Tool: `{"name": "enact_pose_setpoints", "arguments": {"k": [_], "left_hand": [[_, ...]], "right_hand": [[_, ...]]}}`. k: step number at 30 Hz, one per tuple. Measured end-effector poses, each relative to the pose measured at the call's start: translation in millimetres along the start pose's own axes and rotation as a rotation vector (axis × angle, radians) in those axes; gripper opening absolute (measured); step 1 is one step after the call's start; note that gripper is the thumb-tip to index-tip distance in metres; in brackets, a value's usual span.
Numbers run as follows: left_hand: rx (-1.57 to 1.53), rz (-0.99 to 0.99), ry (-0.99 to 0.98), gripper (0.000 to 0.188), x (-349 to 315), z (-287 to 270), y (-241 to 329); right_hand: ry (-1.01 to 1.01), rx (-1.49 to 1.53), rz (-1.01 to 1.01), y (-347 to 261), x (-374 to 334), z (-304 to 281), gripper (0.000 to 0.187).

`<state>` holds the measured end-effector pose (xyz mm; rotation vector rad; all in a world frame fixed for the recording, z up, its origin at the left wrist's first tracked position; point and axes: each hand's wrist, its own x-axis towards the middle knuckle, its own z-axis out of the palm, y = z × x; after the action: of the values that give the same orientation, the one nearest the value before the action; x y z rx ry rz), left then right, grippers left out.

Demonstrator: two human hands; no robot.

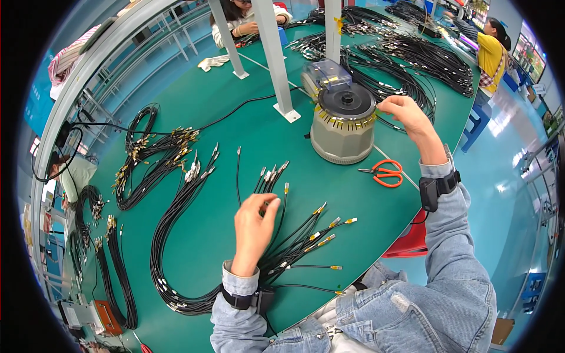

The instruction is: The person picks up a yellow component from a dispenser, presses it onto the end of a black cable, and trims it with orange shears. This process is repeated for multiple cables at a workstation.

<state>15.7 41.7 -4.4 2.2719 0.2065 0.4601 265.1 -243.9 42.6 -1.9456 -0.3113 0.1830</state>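
My right hand (409, 117) is at the right rim of a round grey tape dispenser (344, 138) with a black top disc. Its thumb and forefinger are pinched on a small piece of yellow tape (376, 112). Short strips of the same tape stick out around the rim. Lower down, my left hand (254, 229) hovers over a bundle of black cables (282, 253) with silver connector ends. Its fingers are loosely curled, the thumb stands apart, and nothing shows between them. Several cable ends near it carry yellow tape; the hand hides part of the bundle.
Orange-handled snips (385, 173) lie right of the dispenser on the green table (200, 106). More cable bundles (156, 156) lie to the left and far right. Grey metal posts (276, 65) rise beyond. A white glove (213, 62) lies near a seated person; others work around.
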Motion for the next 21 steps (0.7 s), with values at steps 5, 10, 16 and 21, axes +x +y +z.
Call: {"name": "enact_pose_setpoints", "arguments": {"k": [5,10,16,21], "left_hand": [[0.291,0.064,0.100,0.011,3.2,-4.7,-27.0],[0.449,0.050,0.025,0.016,1.3,0.5,-32.1],[0.463,0.013,0.034,0.022,-0.4,7.2,-46.2],[0.477,-0.044,0.032,0.022,-5.8,3.9,-42.7]], "right_hand": [[0.016,0.048,0.023,-5.6,-2.0,1.9,0.018],[-0.039,0.369,-0.072,-18.2,-10.7,1.2,0.013],[-0.197,0.595,-0.287,-43.8,-52.8,60.2,0.010],[-0.399,0.696,-0.165,-44.9,-81.0,115.8,0.009]]}}
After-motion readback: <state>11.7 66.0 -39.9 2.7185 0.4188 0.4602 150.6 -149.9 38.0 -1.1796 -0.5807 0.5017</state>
